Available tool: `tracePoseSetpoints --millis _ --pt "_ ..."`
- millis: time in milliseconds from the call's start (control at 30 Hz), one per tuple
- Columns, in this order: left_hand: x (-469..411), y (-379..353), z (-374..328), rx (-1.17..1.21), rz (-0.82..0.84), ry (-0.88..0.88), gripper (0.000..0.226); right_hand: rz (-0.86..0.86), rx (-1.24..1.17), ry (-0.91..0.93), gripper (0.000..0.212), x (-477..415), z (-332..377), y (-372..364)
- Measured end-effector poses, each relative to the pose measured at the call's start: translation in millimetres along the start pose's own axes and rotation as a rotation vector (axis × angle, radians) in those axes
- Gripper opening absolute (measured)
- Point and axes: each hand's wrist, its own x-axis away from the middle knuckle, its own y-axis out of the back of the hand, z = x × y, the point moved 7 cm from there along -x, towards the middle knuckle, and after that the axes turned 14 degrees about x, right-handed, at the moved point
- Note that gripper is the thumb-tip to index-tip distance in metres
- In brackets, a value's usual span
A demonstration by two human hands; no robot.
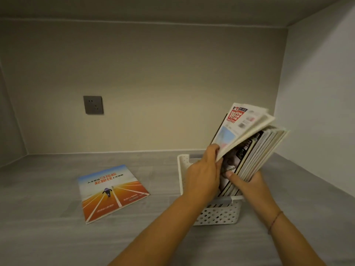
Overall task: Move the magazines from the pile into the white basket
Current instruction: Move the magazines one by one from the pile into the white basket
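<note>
Your left hand [203, 171] pinches the front magazines [240, 127]; your right hand [247, 182] grips the stack [255, 154] in the basket [217, 215]. The last magazine [113, 192] lies left, nearer your left hand, long axis near-to-far.

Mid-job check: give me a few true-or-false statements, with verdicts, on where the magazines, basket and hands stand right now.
1. The white perforated plastic basket holds a row of upright magazines. True.
2. The magazine with the orange running-track cover sits in the basket. False: it lies flat on the grey surface, left of the basket.
3. The left hand grips the white-and-red-covered magazine. True.
4. The right hand rests empty on the surface. False: it holds the upright magazines.
</note>
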Motion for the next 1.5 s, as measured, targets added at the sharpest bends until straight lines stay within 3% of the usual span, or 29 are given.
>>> tracePoseSetpoints --millis 167,300,600,767,900,1033,1233,1367,1433,1500 --pt "7.9 -17.6 21.7 0.035 0.352 0.084 0.033 0.03 -0.011 0.026 0.078 2.4 5.2 -1.0" --pt "15.3 -15.6 52.8 0.106 0.507 0.267 0.043 0.048 -0.01 0.019 0.077 2.4 1.4 -1.0" --pt "-0.3 -23.8 37.1 0.361 0.467 0.344 0.068 0.043 -0.034 0.027 0.081 2.8 2.2 -1.7" --pt "10.0 -35.4 34.2 0.486 0.604 0.327 0.083 0.064 -0.055 0.046 0.065 2.4 6.3 -1.0" --pt "17.4 -38.8 37.4 0.462 0.635 0.303 0.086 0.051 -0.055 0.033 0.082 1.5 3.0 -0.1" --pt "17.7 -42.5 36.4 0.409 0.64 0.295 0.079 0.037 -0.061 0.025 0.076 2.4 3.0 -0.7" --pt "20.5 -18.2 43.1 0.403 0.511 0.336 0.052 -0.041 -0.071 -0.026 0.051 2.6 -2.6 -1.0" --pt "19.7 57.9 99.5 0.221 0.038 0.374 0.04 -0.02 -0.083 -0.059 0.04 2.3 -5.9 -3.2" --pt "34.4 102.8 148.6 0.101 -0.172 0.517 0.039 -0.017 -0.088 -0.066 0.041 2.2 -6.2 -3.8" --pt "60.1 143.5 204.0 -0.159 -0.221 0.772 0.048 -0.018 -0.087 -0.076 0.041 2.4 -7.0 -3.8"
